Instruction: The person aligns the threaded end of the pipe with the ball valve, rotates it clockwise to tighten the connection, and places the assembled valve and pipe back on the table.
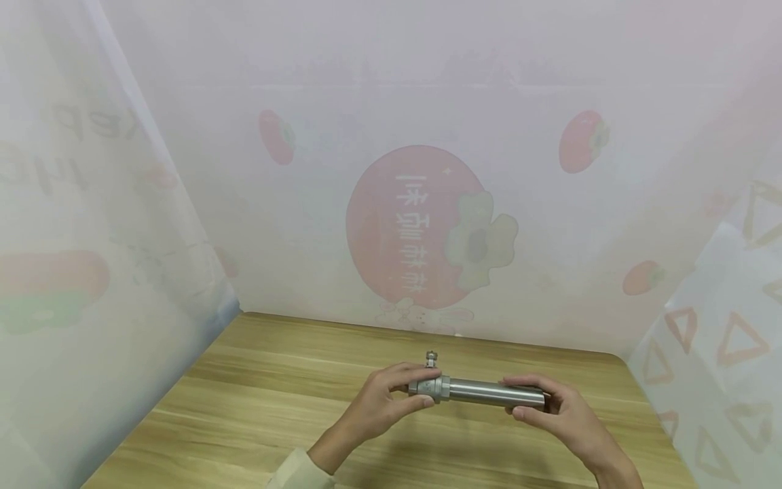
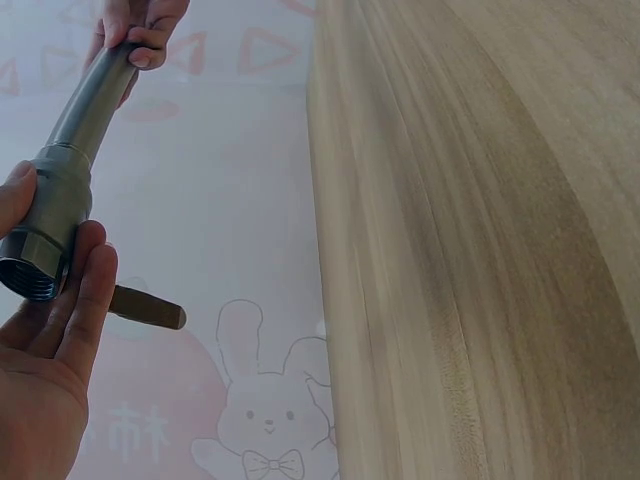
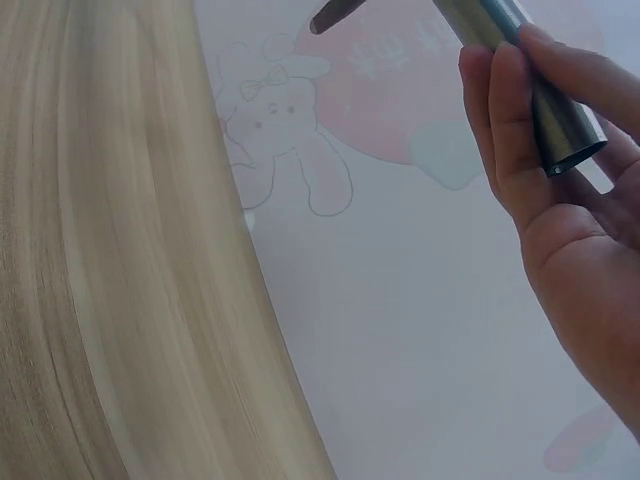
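A steel ball valve (image 1: 430, 388) is joined end to end with a smooth metal pipe (image 1: 495, 392), and both are held above the table. My left hand (image 1: 380, 402) grips the valve body between thumb and fingers; its lever handle (image 2: 148, 307) sticks out past the fingers in the left wrist view. The valve's free end is an open threaded socket (image 2: 32, 275). My right hand (image 1: 565, 415) holds the pipe near its far end, thumb on one side and fingers on the other. In the right wrist view the hollow pipe end (image 3: 575, 158) shows beside the palm.
Below the hands lies a wood-grain table (image 1: 275, 387) with rounded back corners. Pale printed curtains (image 1: 305, 224) hang behind it and on both sides, close to the table's edges.
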`<state>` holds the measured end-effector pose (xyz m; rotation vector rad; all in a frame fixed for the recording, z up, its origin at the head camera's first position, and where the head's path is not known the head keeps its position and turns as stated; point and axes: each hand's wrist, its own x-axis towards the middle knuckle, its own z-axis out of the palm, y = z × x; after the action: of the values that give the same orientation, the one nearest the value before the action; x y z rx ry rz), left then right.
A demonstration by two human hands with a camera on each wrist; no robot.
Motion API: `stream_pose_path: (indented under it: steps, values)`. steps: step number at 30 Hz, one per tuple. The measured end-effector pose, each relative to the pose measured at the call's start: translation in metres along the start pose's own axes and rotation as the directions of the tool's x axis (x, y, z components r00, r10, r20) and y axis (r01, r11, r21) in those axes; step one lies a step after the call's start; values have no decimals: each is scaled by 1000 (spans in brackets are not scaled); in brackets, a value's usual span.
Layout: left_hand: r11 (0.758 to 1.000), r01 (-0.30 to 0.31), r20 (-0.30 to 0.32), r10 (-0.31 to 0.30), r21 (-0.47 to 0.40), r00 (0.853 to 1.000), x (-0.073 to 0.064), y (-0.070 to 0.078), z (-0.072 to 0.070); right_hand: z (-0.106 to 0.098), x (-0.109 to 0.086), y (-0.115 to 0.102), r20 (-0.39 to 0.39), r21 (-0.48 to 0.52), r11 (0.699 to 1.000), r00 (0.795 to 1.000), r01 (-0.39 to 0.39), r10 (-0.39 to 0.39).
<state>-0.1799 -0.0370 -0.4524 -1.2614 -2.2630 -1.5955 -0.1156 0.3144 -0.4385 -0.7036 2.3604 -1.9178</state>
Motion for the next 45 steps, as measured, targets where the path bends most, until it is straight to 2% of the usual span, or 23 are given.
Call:
stream_pose_path:
  steps: [22,45]
  values:
    - [999,-25,-3,25,-25,1000,0,0,2,-2,-1,0,-10,2,1000,1000,-16,16]
    - [1000,-1,8,1,-14,1000,0,0,1,0,-1,-3,-47,-27,998,998,-50,48]
